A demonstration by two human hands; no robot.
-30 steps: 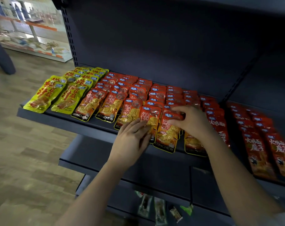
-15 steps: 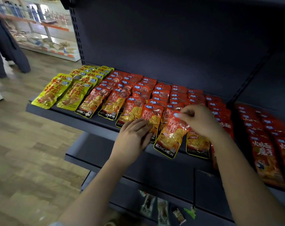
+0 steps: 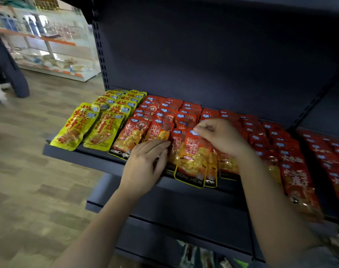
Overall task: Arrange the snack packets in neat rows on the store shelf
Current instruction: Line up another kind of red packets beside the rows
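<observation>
Rows of snack packets lie flat on a dark shelf (image 3: 83, 155): yellow packets (image 3: 75, 128) at the left, orange KONCHEW packets (image 3: 130, 136) in the middle, red packets (image 3: 292, 171) to the right. My right hand (image 3: 221, 136) pinches the top edge of one orange packet (image 3: 193, 163), which overhangs the shelf's front edge and overlaps its neighbours. My left hand (image 3: 143, 167) lies flat with straight fingers on the front of the orange row just left of that packet.
The shelf's dark back panel rises behind the rows. A lower shelf (image 3: 164, 209) juts out beneath, with loose packets (image 3: 199, 256) further down. Wooden floor (image 3: 29, 190) spreads to the left, where a person's legs (image 3: 8, 74) and a far display shelf (image 3: 52, 60) stand.
My right hand has drawn the orange packet leftward, toward my left hand, over the neighbouring packets. My left hand stays pressed on the front of the row. The view shifted closer.
</observation>
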